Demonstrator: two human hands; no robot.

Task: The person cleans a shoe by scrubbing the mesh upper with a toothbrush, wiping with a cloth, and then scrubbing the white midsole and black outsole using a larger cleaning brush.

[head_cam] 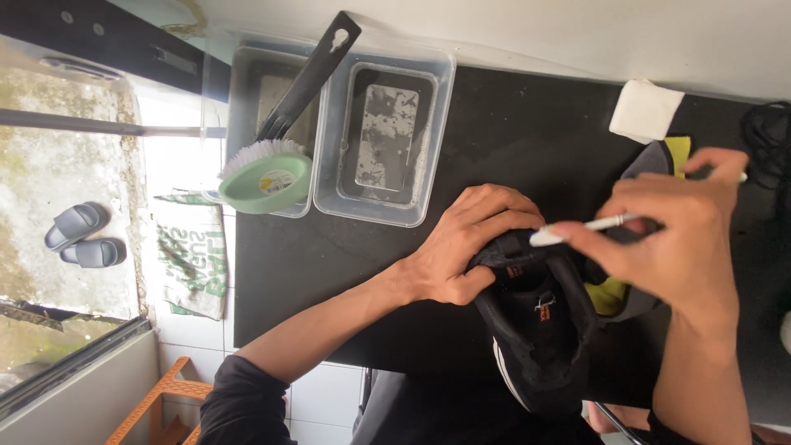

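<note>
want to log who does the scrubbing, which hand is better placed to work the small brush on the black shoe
Right, likely. The right hand already holds the small white brush with its tip at the black shoe. The left hand is busy gripping the shoe's upper, steadying it.

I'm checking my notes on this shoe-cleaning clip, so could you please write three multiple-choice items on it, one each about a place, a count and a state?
1. Where does the scrubbing brush lie?
A. In the left clear tub
B. On the floor
C. Inside the shoe

2. How many clear tubs stand on the black counter?
A. One
B. Two
C. Four

3. What is the left hand doing?
A. Resting flat on the counter
B. Gripping the black shoe
C. Holding the white cloth

Answers:
1 A, its bristles and green head rest on that tub's rim, its handle across it.
2 B, the second tub sits beside the first.
3 B, its fingers wrap the shoe's top edge while the right hand holds a thin white tool.
</note>
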